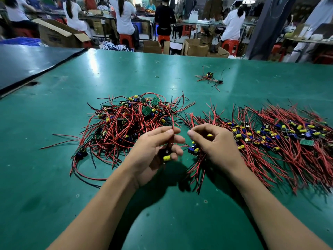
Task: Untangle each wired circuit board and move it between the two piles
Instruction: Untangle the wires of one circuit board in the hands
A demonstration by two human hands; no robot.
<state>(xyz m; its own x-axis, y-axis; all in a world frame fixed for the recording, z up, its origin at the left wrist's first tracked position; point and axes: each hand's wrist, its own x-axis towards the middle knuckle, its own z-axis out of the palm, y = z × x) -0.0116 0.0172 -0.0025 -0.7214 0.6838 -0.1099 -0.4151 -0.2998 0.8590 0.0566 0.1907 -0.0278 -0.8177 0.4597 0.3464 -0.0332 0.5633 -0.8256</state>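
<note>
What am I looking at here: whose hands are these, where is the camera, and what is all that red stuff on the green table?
There is no machine here. These are a person's two bare hands, filmed by one wide-angle camera worn on that person's head, looking forward and down. On the green table lie small circuit boards with red and black wires: a tangled pile on the left and a flatter, combed-out pile on the right. A few stray boards lie farther back. The left hand holds one wired circuit board, its yellow part showing, and pinches a red wire between thumb and fingers. The right hand is curled at the near edge of the right pile. I cannot tell whether it grips anything.
</note>
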